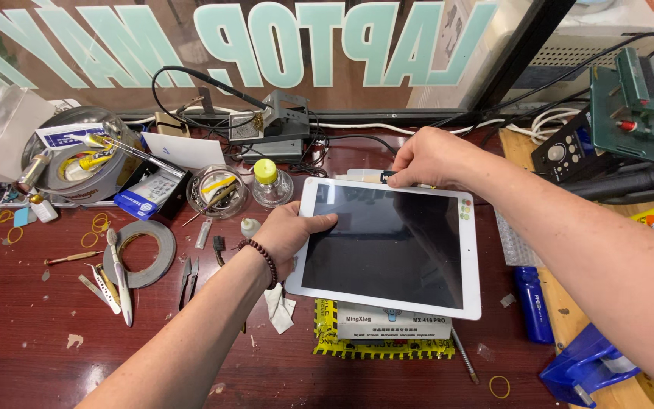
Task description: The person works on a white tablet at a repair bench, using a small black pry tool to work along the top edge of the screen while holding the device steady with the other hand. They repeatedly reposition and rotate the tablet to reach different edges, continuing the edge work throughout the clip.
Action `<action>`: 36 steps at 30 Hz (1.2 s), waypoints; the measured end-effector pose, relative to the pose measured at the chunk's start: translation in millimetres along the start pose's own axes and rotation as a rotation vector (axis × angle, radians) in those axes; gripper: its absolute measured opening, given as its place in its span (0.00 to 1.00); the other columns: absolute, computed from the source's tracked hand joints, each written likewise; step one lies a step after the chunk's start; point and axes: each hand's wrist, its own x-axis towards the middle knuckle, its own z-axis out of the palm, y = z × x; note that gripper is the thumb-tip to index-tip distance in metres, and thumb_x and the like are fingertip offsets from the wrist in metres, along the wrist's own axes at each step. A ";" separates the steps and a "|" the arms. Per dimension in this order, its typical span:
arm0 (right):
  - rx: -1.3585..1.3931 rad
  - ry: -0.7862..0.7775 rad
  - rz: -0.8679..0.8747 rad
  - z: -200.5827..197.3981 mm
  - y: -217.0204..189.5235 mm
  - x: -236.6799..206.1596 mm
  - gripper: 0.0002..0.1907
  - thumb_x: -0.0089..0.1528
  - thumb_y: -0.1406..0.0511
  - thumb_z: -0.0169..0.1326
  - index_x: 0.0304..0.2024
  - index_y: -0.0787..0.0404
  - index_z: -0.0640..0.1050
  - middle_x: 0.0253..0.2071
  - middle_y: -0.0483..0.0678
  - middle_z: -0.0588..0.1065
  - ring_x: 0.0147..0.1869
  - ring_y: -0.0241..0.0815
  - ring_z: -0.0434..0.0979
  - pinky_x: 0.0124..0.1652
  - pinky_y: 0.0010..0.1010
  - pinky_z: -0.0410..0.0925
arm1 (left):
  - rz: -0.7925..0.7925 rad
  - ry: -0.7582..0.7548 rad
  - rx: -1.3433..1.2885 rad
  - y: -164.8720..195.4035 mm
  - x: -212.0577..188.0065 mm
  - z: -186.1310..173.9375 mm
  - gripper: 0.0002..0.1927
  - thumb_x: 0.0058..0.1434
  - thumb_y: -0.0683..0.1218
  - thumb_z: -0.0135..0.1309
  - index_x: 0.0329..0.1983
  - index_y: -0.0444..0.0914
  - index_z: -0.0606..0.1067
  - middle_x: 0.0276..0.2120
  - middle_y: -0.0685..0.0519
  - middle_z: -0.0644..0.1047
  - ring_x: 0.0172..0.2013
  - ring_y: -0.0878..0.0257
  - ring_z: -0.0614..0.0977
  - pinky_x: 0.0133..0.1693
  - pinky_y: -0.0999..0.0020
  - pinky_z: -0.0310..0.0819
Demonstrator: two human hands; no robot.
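The left hand (291, 231) grips the tablet (389, 246) at its left edge; the right hand (427, 157) pinches a thin tool (369, 176) at its top edge, so prying seems in progress and needs steady pressure.

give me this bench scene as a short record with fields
left hand: grips left edge of white tablet, thumb on its face
right hand: at tablet's top edge, pinching a small dark-tipped tool
tablet: screen dark, resting on a box with yellow striped base
nearby: tape roll, toothbrush, yellow-capped bottle
surface: dark red bench
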 end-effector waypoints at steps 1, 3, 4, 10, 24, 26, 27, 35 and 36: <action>-0.031 0.056 -0.074 -0.4 0.1 -1.3 0.14 0.52 0.59 0.68 0.36 0.59 0.87 0.31 0.50 0.83 0.36 0.44 0.82 0.40 0.37 0.73 | -0.013 0.010 0.003 -0.5 0.8 -0.4 0.14 0.59 0.42 0.60 0.48 0.35 0.78 0.41 0.49 0.83 0.40 0.60 0.84 0.38 0.58 0.84; -0.090 0.171 -0.225 1.8 1.9 -7.4 0.14 0.53 0.57 0.68 0.36 0.58 0.86 0.30 0.49 0.82 0.33 0.40 0.81 0.39 0.34 0.72 | -0.036 0.032 0.012 -1.1 2.9 -1.9 0.15 0.59 0.42 0.61 0.49 0.35 0.78 0.41 0.50 0.83 0.40 0.60 0.84 0.38 0.58 0.83; 0.022 0.275 -0.236 2.4 3.8 -11.5 0.13 0.55 0.59 0.67 0.37 0.60 0.85 0.30 0.48 0.82 0.33 0.38 0.80 0.38 0.33 0.72 | -0.033 0.023 0.018 -1.5 3.2 -3.6 0.15 0.59 0.43 0.61 0.49 0.36 0.78 0.42 0.50 0.83 0.40 0.61 0.84 0.38 0.58 0.82; 0.613 0.572 -0.089 2.4 42.7 -49.5 0.11 0.62 0.65 0.61 0.45 0.62 0.79 0.31 0.43 0.79 0.30 0.31 0.75 0.30 0.25 0.68 | -0.088 0.012 0.051 0.5 1.2 -20.9 0.22 0.67 0.58 0.50 0.49 0.36 0.77 0.39 0.48 0.81 0.35 0.59 0.82 0.37 0.59 0.81; 0.936 0.563 0.420 86.9 190.4 -118.1 0.10 0.63 0.70 0.59 0.47 0.63 0.77 0.37 0.47 0.79 0.36 0.37 0.78 0.33 0.28 0.68 | -0.041 0.211 0.121 -32.5 -37.8 -59.7 0.05 0.63 0.39 0.54 0.42 0.36 0.75 0.34 0.49 0.82 0.32 0.61 0.84 0.37 0.63 0.84; 0.910 0.490 0.487 95.8 196.2 -123.5 0.08 0.63 0.69 0.59 0.45 0.63 0.77 0.36 0.46 0.79 0.36 0.36 0.79 0.33 0.29 0.70 | -0.054 0.203 0.136 -39.5 -36.7 -54.9 0.05 0.63 0.39 0.55 0.42 0.35 0.75 0.32 0.49 0.82 0.31 0.60 0.83 0.35 0.62 0.83; 0.898 0.450 0.515 100.4 195.5 -124.2 0.08 0.63 0.68 0.59 0.44 0.63 0.78 0.36 0.45 0.79 0.36 0.36 0.79 0.33 0.29 0.70 | -0.058 0.204 0.144 -43.2 -36.6 -53.5 0.05 0.63 0.39 0.56 0.42 0.35 0.75 0.32 0.49 0.82 0.30 0.60 0.83 0.35 0.62 0.82; 1.043 0.573 0.195 72.7 157.8 -147.6 0.08 0.62 0.67 0.59 0.44 0.61 0.78 0.34 0.43 0.78 0.34 0.33 0.77 0.32 0.25 0.69 | -0.280 0.264 0.226 -100.7 -30.4 -46.4 0.06 0.61 0.38 0.55 0.41 0.39 0.74 0.31 0.50 0.80 0.28 0.60 0.82 0.34 0.59 0.81; 1.009 0.595 0.108 62.2 149.2 -149.7 0.08 0.63 0.67 0.59 0.44 0.61 0.79 0.34 0.43 0.79 0.34 0.32 0.77 0.33 0.25 0.69 | -0.294 0.252 0.214 -109.1 -30.3 -48.4 0.07 0.60 0.37 0.56 0.40 0.39 0.73 0.31 0.50 0.80 0.27 0.59 0.82 0.34 0.58 0.81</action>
